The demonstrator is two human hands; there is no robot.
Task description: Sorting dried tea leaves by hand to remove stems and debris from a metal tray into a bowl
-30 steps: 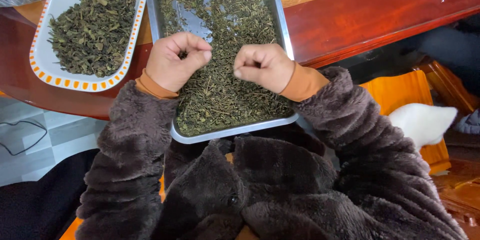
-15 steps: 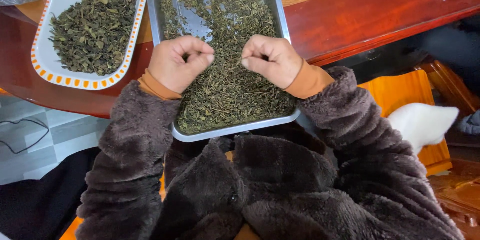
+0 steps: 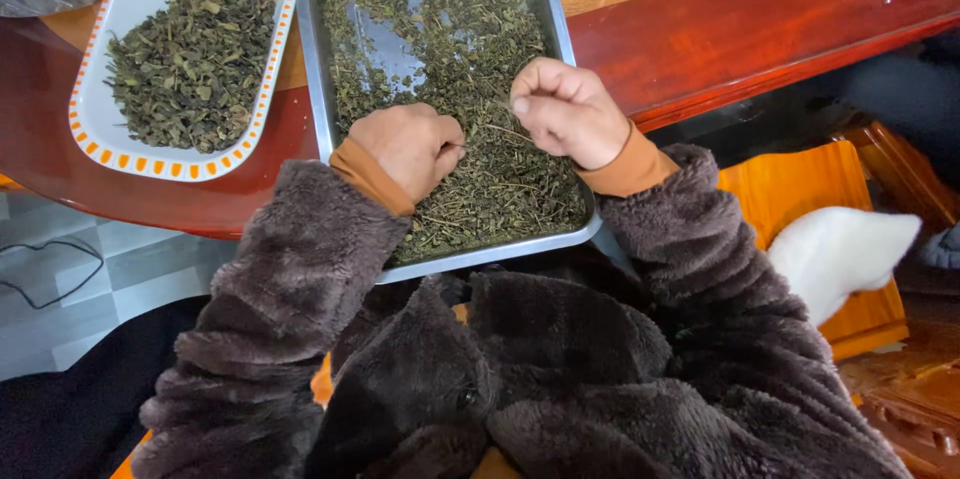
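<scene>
Dried herb leaves, dark green and crumpled, fill the white oval dish with the orange-dashed rim at the left of the red-brown wooden surface. Just beside the dish stands a rectangular stainless steel tray, its near edge overhanging the surface toward the person; it carries a loose layer of dried leaves and thin stems, thicker toward the near end, with bare metal showing at the far left. The left hand rests on this layer, its grip curled almost closed; whatever it pinches is hidden under the fingers. The right hand is raised slightly above the tray, thumb and forefinger pressed together on what appears to be a thin stem running down toward the left hand, though the strand is too fine to confirm. Material of this kind is judged very light, dry and brittle: leaves crumble under pressure, and stems are stiff but snap easily. Take hold of a stem at its bare end with fingertips only, using light pressure. To the right, below the surface, an orange wooden stool bears a white cushion.
</scene>
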